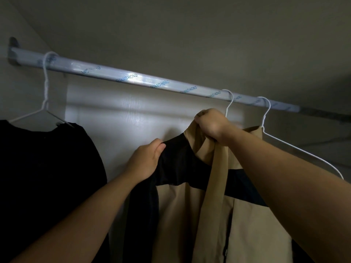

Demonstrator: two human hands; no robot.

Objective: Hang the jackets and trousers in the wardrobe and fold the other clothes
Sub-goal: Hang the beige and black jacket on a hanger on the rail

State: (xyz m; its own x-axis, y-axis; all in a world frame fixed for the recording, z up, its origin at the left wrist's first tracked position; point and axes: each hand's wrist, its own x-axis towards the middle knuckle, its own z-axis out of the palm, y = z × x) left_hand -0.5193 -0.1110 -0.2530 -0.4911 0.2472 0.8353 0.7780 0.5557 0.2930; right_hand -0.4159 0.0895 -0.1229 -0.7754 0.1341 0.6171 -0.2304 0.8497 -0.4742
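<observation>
Jacket [190,205] in tan with a black band across the chest and black shoulders, hanging inside a wardrobe, seen from below by the person handling it. It hangs from a white wire hanger, the middle hanger [229,100], whose hook is over a pale rail [133,76] wrapped in clear printed film; the rail slopes across the view from upper left to right

The right hand [211,126] is closed in a fist around the bunched tan collar [201,147], just below that hook, with a long strip of tan cloth falling from the fist down the jacket's front. The left hand [147,161] holds the jacket's black left shoulder, thumb lying on the front of the cloth and fingers curled out of sight behind it. Both forearms are bare and reach up from the lower corners

At far left a black garment [47,177] hangs on the left hanger [45,88], well apart from the jacket. Just right of the jacket's hook, the right hanger [296,149] is also on the rail, its bare wire arm running down to the right. A pale wood-grain back panel [123,118] shows between the two garments
</observation>
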